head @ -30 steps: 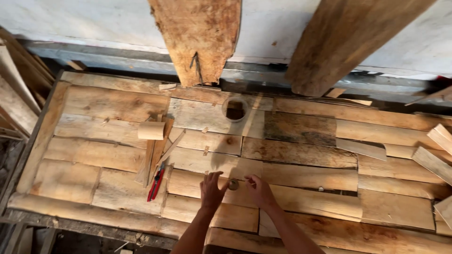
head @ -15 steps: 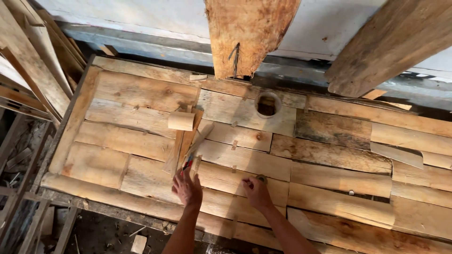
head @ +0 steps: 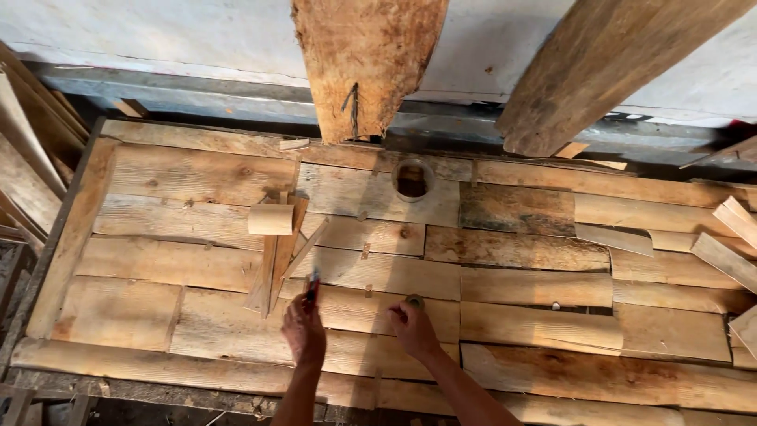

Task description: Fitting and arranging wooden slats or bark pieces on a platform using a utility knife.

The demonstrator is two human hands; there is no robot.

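Note:
My left hand (head: 303, 330) lies on a workbench of rough planks (head: 181, 260), its fingers closed round a red-handled tool (head: 313, 282) whose end sticks out past the fingertips. A hand's width to the right, my right hand (head: 412, 330) pinches a small dark round object (head: 414, 300) against the boards. Both forearms come in from the bottom edge. What kind of tool it is cannot be told, since the hand hides most of it.
A short wooden cylinder (head: 270, 219) rests on thin wood strips (head: 276, 256) just beyond my left hand. A round open container (head: 412, 179) stands further back. Two heavy planks (head: 367, 63) (head: 607, 71) lean over the far edge. Offcuts (head: 729, 241) lie at right, boards (head: 27, 166) lean at left.
My left hand moved left from the round object to the red-handled tool and closed on it. The right hand stayed by the round object. The view swung left, then partly back.

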